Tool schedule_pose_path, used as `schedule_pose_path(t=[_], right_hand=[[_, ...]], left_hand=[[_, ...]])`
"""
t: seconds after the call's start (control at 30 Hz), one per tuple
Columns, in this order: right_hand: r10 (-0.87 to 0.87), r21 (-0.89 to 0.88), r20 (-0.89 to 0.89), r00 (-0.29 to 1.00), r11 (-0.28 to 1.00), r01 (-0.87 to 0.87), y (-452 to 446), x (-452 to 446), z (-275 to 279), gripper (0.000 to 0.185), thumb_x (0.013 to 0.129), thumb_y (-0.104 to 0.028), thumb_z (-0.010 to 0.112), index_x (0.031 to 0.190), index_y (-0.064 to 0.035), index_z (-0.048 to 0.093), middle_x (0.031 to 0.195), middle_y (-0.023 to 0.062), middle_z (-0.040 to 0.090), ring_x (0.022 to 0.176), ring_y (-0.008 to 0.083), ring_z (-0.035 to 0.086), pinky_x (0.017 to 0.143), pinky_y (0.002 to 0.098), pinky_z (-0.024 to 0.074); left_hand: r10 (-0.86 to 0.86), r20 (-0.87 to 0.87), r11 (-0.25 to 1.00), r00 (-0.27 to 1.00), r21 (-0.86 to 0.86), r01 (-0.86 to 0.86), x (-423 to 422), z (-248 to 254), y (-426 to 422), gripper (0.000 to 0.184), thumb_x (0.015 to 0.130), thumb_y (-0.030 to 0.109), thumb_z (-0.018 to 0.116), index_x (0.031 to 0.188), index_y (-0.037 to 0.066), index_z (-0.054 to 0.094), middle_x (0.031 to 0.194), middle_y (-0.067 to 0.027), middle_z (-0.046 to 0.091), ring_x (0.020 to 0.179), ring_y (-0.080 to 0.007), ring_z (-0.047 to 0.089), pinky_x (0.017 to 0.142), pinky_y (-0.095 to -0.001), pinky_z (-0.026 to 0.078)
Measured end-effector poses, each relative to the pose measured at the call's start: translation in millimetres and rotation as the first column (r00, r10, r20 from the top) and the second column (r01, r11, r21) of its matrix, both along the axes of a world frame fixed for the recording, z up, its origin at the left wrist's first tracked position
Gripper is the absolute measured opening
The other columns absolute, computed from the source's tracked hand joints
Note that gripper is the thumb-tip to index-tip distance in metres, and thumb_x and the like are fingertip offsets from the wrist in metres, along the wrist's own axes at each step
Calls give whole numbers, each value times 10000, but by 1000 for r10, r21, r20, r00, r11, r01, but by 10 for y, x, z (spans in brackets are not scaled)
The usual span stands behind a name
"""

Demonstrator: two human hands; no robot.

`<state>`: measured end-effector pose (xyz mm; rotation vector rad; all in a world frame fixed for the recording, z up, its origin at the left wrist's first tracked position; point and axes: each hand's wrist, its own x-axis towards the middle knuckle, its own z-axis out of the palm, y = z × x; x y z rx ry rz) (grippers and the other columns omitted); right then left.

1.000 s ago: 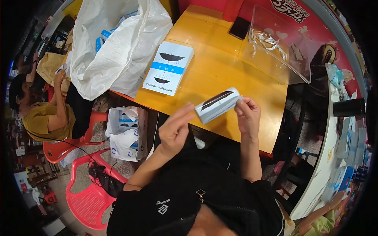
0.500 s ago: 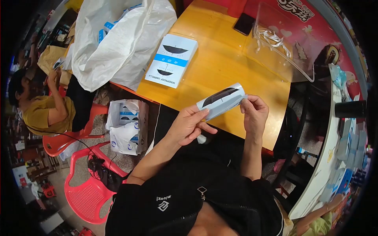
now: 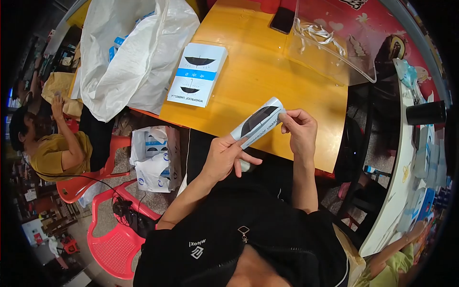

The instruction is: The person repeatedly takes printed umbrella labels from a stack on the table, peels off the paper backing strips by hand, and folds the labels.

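A printed paper sleeve [image 3: 256,124] with a black umbrella picture and the words "WINDPROOF UMBRELLA" is held curved above the front edge of the table. My left hand [image 3: 221,157] grips its lower left end, thumb on top and other fingers partly stretched out beneath. With thumb and forefinger together, my right hand [image 3: 302,130] pinches at its upper right edge; whether a thin strip is also between those fingertips, I cannot tell. Beyond my left hand, a stack of flat printed sleeves [image 3: 197,75] with a blue band lies on the table.
The yellow table [image 3: 253,57] carries a phone [image 3: 282,20] and a clear plastic box [image 3: 351,71] with white strips [image 3: 319,36]. A large white sack [image 3: 131,62] stands left, above an open carton [image 3: 155,158]. Nearby are a pink chair [image 3: 112,246] and a seated person [image 3: 62,153].
The paper sleeve has turned so its lettering shows more, and it tilts more steeply. My right fingers have moved slightly left along its edge. The whole view has shifted a little.
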<state>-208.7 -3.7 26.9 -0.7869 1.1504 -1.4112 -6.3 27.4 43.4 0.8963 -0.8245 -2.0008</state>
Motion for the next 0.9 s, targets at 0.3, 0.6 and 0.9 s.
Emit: schedule_pose_path(t=[0.3, 0.6, 0.9], right_hand=[[20, 12, -39, 999, 1000, -20, 2, -10, -69, 86, 762, -30, 690, 783, 29, 631, 691, 59, 627, 532, 80, 530, 492, 189, 422], [18, 5, -29, 999, 1000, -17, -22, 21, -132, 98, 741, -34, 708, 737, 11, 621, 658, 45, 613, 537, 67, 511, 502, 190, 397], [53, 20, -77, 996, 998, -51, -35, 7, -157, 96, 728, -11, 710, 735, 1, 615, 652, 30, 599, 533, 53, 479, 485, 182, 350]], left_hand=[[84, 258, 993, 962, -107, -58, -36, -160, -2, 263, 891, -10, 470, 1130, -56, 568, 999, -159, 638, 633, -244, 677, 372, -200, 471], [201, -142, 980, 969, 27, -199, 26, -195, -14, 279, 885, 29, 467, 1121, -92, 554, 1026, -188, 622, 817, -284, 669, 673, -294, 558], [219, 176, 975, 960, -55, -213, -28, -267, -21, 273, 903, 94, 531, 1132, -52, 558, 999, -170, 636, 748, -239, 678, 549, -236, 554]])
